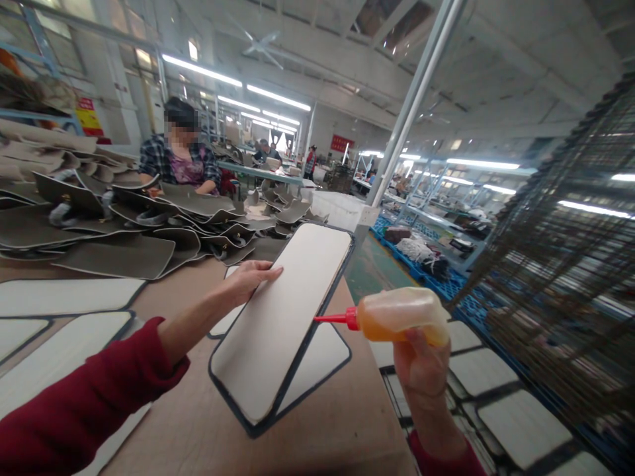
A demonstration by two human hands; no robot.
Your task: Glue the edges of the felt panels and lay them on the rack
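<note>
A long white panel with rounded corners and a dark edge (288, 311) is tilted up above the table. My left hand (255, 277) grips its left side, thumb on the white face, fingers hidden behind. In my right hand (424, 357) lies a translucent squeeze bottle (397, 314) of amber liquid, held sideways. Its red nozzle (340, 318) points left, the tip at the panel's right dark edge; whether it touches I cannot tell. Beneath, another white panel with a dark border (320, 357) rests on the table, partly covered.
More white panels (69, 294) lie on the brown tabletop (337, 436) at left. Stacked grey-brown pieces (119, 254) cover the far side, where a person (181, 152) sits. At right are a rack holding white panels (520, 423), tall wire mesh (560, 218) and a metal post (411, 99).
</note>
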